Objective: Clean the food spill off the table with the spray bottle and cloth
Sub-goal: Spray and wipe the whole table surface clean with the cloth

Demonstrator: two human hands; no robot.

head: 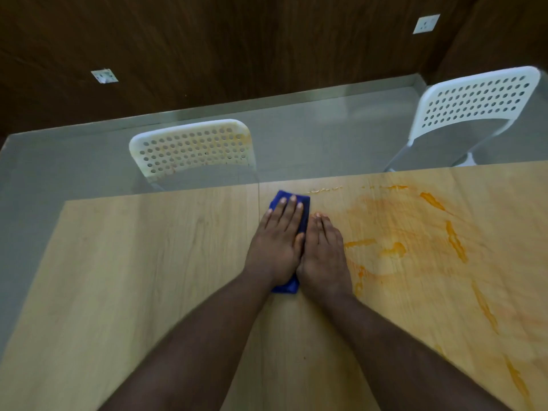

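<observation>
Head view looks down on a pale wooden table [124, 292] that fills the lower frame, with a grey floor [326, 129] and a dark wood-panelled wall [237, 40] above it. Orange food spill [409, 241] lies smeared in streaks across the right half of the table, from the far edge down toward the lower right corner. Two white perforated chairs stand beyond the table: a stained chair [192, 148] at upper centre-left and a clean chair [474, 105] at upper right. At centre frame the left hand [275, 244] lies flat, fingers straight, pressing on a folded blue cloth [292, 198] that shows past its fingertips and wrist. Just beside it, the right hand [324, 253] also lies flat with straight fingers, seemingly on the bare table at the cloth's right edge, holding nothing.
</observation>
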